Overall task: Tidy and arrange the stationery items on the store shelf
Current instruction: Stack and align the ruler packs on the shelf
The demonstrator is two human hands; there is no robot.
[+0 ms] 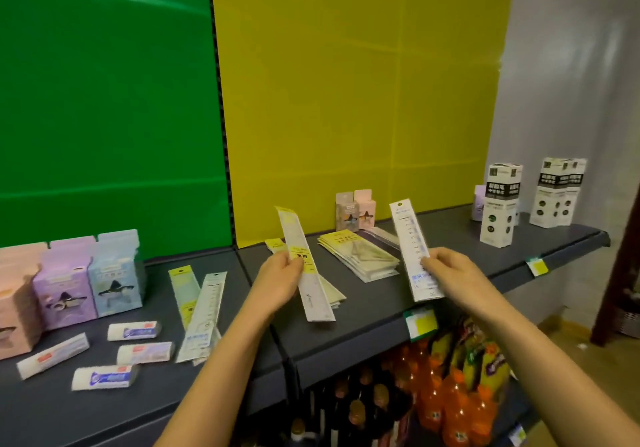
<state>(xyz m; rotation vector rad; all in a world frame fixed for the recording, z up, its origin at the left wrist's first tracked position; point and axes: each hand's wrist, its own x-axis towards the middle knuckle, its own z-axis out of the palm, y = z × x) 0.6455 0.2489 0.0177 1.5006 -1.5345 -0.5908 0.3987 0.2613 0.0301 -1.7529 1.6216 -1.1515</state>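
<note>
My left hand [281, 277] grips a long ruler pack with a yellow label [304, 266], held upright above the dark shelf [374, 311]. My right hand [450, 270] grips a second ruler pack with blue print [414, 249], also upright and tilted slightly left. Between and behind my hands lies a flat stack of yellow-labelled packs [358, 254]. More ruler packs [199, 311] lie crossed on the shelf to the left.
Pastel boxes [90, 280] stand at the left, with several white eraser packs [133, 330] lying in front. Two small boxes [355, 209] stand at the back wall. Tall black-and-white boxes [500, 204] stand at the right. Drink bottles [453, 387] fill the lower shelf.
</note>
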